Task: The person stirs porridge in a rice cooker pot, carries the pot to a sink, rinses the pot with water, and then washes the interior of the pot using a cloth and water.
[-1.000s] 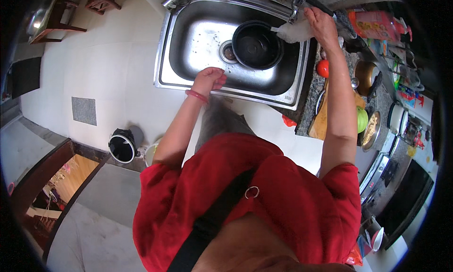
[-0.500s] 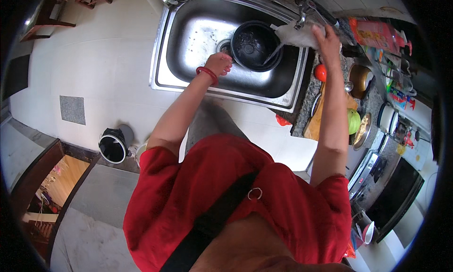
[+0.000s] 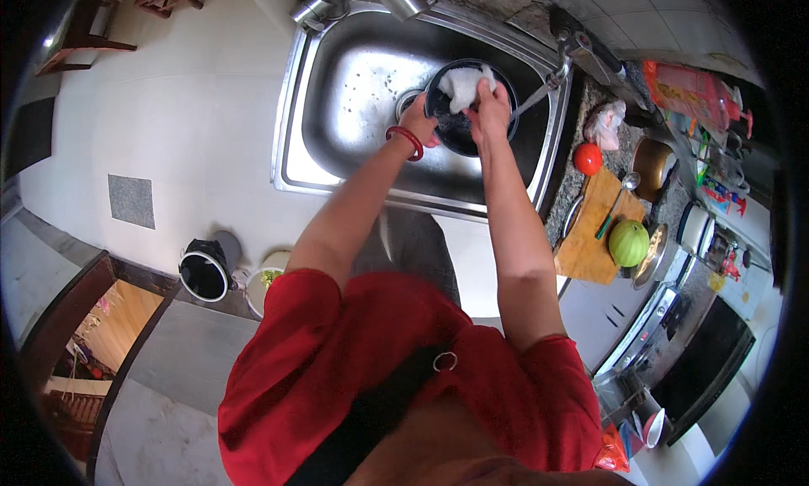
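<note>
A round black basin (image 3: 456, 137) stands in the right part of the steel sink (image 3: 350, 123). My left hand (image 3: 418, 122), with a red bangle on its wrist, is closed on the near-left rim of the basin. Over the basin my right hand (image 3: 490, 112) grips a white cloth (image 3: 462, 87), bunched up against the fingers. From the tap (image 3: 563, 67) at the right a stream of water falls toward the basin's right side. What lies under the cloth is hidden.
Right of the sink are a red tomato (image 3: 587, 158), a wooden cutting board (image 3: 592, 225) with a spoon (image 3: 618, 201), a green round melon (image 3: 629, 243), a brown pot (image 3: 650, 170) and a crumpled plastic bag (image 3: 606, 125). A lined bin (image 3: 204, 271) stands on the floor at left.
My right hand has brought the white cloth from beside the tap down into the basin. My left hand has moved right and taken hold of the basin's rim.
</note>
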A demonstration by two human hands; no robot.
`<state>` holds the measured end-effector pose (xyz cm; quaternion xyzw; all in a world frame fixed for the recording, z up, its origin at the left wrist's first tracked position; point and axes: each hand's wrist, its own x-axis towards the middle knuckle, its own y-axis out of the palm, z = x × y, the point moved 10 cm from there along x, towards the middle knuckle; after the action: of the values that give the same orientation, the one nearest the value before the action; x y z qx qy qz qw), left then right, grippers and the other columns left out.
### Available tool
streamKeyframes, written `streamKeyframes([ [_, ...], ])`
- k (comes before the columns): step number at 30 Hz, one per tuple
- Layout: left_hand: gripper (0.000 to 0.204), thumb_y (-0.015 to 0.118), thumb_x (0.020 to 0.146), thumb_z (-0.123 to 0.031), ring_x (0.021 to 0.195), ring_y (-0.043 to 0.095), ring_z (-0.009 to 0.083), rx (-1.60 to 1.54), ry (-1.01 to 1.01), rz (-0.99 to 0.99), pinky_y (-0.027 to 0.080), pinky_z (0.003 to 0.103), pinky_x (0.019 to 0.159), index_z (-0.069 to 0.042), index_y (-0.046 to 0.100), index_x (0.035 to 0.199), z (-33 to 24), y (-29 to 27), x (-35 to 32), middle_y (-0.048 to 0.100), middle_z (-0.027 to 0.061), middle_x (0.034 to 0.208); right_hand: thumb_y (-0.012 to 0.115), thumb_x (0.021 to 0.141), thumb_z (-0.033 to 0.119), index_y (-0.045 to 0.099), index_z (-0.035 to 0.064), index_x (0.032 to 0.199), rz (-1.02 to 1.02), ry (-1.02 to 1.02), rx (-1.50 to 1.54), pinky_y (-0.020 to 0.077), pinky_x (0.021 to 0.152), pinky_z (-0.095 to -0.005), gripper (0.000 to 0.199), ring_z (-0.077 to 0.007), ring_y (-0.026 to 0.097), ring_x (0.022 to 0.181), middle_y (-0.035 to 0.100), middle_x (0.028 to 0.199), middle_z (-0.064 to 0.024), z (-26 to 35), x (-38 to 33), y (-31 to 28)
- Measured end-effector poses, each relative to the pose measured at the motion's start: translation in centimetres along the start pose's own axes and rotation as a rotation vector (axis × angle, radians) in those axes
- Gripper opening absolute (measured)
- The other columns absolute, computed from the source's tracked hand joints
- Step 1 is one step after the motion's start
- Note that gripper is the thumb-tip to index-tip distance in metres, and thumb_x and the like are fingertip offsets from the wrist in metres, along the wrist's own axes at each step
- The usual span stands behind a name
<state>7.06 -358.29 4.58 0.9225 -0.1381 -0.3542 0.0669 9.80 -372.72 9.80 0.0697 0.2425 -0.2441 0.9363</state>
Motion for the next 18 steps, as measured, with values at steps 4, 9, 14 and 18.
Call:
streamKeyframes([
  [4, 0.047, 0.043, 0.075, 0.006, 0.052, 0.059, 0.0197, -0.038, 0.067, 0.096, 0.05, 0.031, 0.043, -0.008, 0.034, 0.12, 0.2, 1.0, 0.7, 0.057, 0.0125, 0.075, 0.058, 0.076, 0.02, 0.054, 0.0024, 0.101, -0.21, -0.331, -0.491, 0.0385, 0.082, -0.0332, 0.031, -0.0278, 0.048, 0.091, 0.051, 0.097, -0.0146, -0.8, 5.9, 1.6],
  [9, 0.016, 0.056, 0.067, 0.001, 0.054, 0.059, 0.02, -0.156, 0.236, -0.044, 0.049, 0.03, 0.045, 0.002, 0.054, 0.083, 0.9, -0.6, 2.7, 0.059, 0.0126, 0.069, 0.055, 0.074, 0.02, 0.056, 0.0058, 0.096, 0.165, -0.608, -0.929, 0.0397, 0.081, -0.0363, 0.027, -0.0324, 0.05, 0.093, 0.05, 0.101, -0.0168, -0.1, -1.8, 7.5],
  [14, 0.015, 0.051, 0.073, -0.007, 0.055, 0.061, 0.0242, -0.352, 0.037, 0.004, 0.051, 0.032, 0.045, 0.003, 0.054, 0.084, 1.0, 0.2, 2.0, 0.058, 0.0147, 0.07, 0.054, 0.072, 0.015, 0.053, 0.0039, 0.097, 0.362, -0.46, -0.985, 0.0423, 0.075, -0.0325, 0.028, -0.0301, 0.055, 0.084, 0.054, 0.092, -0.0181, -1.6, -2.1, 4.3],
  [18, 0.025, 0.052, 0.074, -0.013, 0.069, 0.061, 0.0286, -0.156, 0.144, -0.154, 0.05, 0.037, 0.058, -0.001, 0.053, 0.095, 0.7, -0.8, 3.2, 0.058, 0.021, 0.083, 0.054, 0.07, 0.007, 0.052, 0.0031, 0.092, 0.501, -0.424, -1.044, 0.0426, 0.071, -0.0312, 0.022, -0.0296, 0.054, 0.08, 0.053, 0.088, -0.0162, -2.4, -4.2, 2.7],
])
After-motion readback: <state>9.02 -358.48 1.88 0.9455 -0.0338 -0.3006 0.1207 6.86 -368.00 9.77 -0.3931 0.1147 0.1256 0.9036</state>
